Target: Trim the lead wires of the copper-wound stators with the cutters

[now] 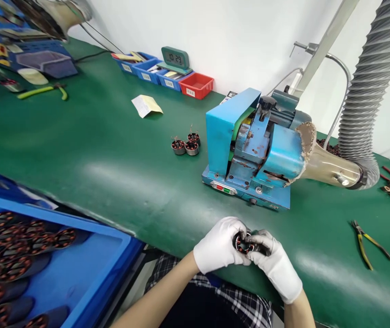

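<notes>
In white gloves with dark-stained fingertips, both my hands are at the front edge of the green table. My left hand (222, 246) is wrapped round a motor stator (241, 244), a dark ring with copper windings. From the other side my right hand (272, 258) grips the same stator, its fingers bent over the rim. The fingers cover part of the ring. Just beyond my hands stands a blue belt grinding machine (249, 150) with red and green buttons. Left of it, three similar stators (186, 145) sit grouped on the table with thin wires sticking up.
A blue crate (88, 273) holding many stators stands at lower left. Yellow-handled cutters (368, 243) lie on the right. A grey duct hose (368, 82) joins the machine. Small blue bins (149, 75), a red bin (197, 85) and a clock (175, 58) line the wall.
</notes>
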### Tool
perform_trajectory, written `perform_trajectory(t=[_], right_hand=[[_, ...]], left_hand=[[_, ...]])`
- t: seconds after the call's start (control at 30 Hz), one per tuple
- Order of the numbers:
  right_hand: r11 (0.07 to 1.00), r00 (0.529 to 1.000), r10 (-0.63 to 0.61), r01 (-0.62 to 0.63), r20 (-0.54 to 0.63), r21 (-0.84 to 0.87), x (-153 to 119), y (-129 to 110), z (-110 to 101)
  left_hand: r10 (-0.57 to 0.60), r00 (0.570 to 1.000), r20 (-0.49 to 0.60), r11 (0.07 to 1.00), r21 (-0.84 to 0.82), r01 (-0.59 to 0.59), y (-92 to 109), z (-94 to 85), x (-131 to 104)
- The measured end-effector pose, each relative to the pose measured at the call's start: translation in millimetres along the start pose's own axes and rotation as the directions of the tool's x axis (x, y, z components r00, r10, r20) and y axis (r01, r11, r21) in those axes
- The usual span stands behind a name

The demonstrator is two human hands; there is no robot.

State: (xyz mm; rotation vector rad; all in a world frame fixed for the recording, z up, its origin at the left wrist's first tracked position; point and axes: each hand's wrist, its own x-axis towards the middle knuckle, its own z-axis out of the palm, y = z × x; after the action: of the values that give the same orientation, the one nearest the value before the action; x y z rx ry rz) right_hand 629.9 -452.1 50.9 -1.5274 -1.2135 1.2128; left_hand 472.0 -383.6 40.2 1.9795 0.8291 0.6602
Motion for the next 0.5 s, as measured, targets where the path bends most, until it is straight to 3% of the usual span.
perform_trajectory(t=[0.23,0.5], right_hand=[[0.997,0.989,0.023,-0.011,-0.144,0.082,3.2,8.5,1.8],[0.995,0.997,-0.03,0.036,-0.064,0.088,-2.5,-1.7,-4.2]], left_hand=[[0.074,0.997,0.012,0.997,0.032,-0.074,0.8,2.4,-3.7],[0.195,0.981,0.011,0.972,0.135,-0.194,-1.8,5.5,-12.1]])
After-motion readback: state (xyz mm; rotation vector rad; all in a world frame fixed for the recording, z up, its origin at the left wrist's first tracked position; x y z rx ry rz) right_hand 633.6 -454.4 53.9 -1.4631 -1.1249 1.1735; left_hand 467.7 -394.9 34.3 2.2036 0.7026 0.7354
